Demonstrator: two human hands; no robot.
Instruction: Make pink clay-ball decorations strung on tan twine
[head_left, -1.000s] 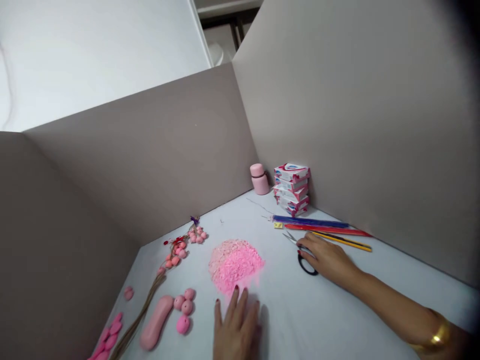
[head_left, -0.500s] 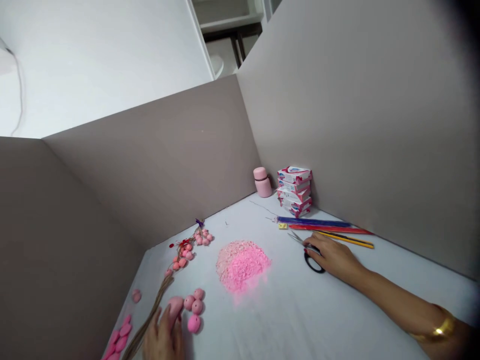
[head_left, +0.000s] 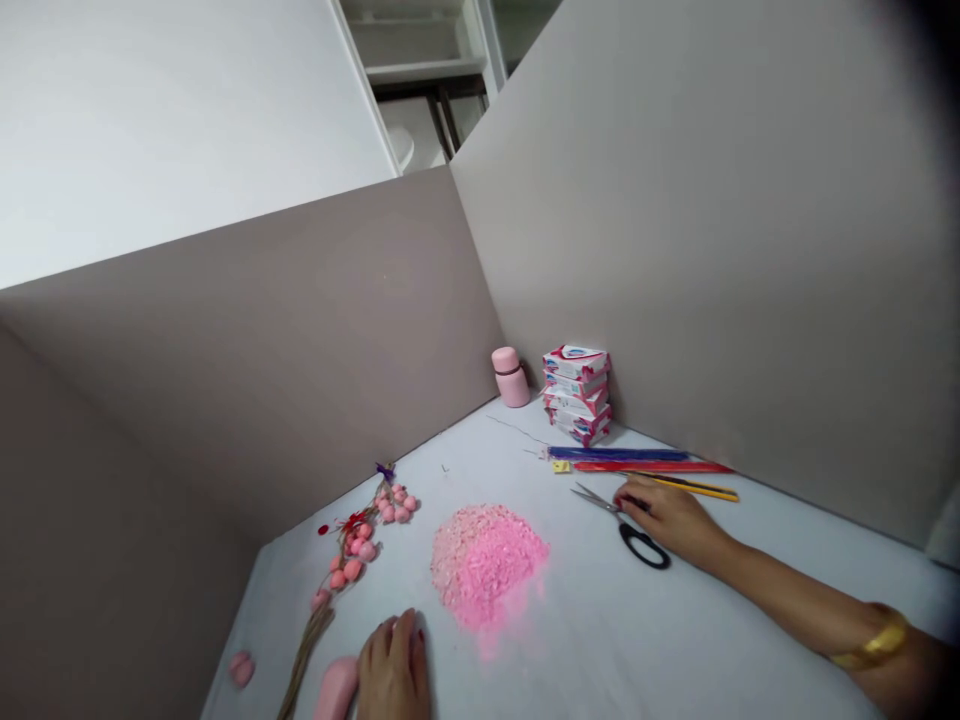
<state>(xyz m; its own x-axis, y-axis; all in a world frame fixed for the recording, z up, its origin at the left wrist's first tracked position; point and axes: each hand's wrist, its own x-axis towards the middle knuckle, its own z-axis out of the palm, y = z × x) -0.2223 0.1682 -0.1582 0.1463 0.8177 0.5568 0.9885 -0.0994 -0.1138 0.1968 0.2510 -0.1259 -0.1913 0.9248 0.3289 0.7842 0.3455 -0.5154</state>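
My right hand [head_left: 671, 522] rests on the black-handled scissors [head_left: 634, 528] at the right of the white table, fingers curled over the upper handle, blades pointing left. My left hand [head_left: 394, 668] lies at the bottom edge, fingers bent over the small pink balls and touching the end of a long pink clay roll [head_left: 335, 690]. Between the hands sits a heap of pink crumbs [head_left: 486, 560]. A twig branch with pink balls [head_left: 358, 535] lies to the left of the heap.
Grey partition walls [head_left: 300, 340] close in the table on three sides. In the far corner stand a pink bottle [head_left: 511, 377] and a stack of small boxes [head_left: 576, 393]. Blue, red and yellow sticks [head_left: 637, 464] lie beyond the scissors. One pink piece [head_left: 241, 668] lies far left.
My left hand slid from below the crumb heap leftward onto the pink balls and clay roll. My right hand stayed on the scissors. The camera tilted up slightly.
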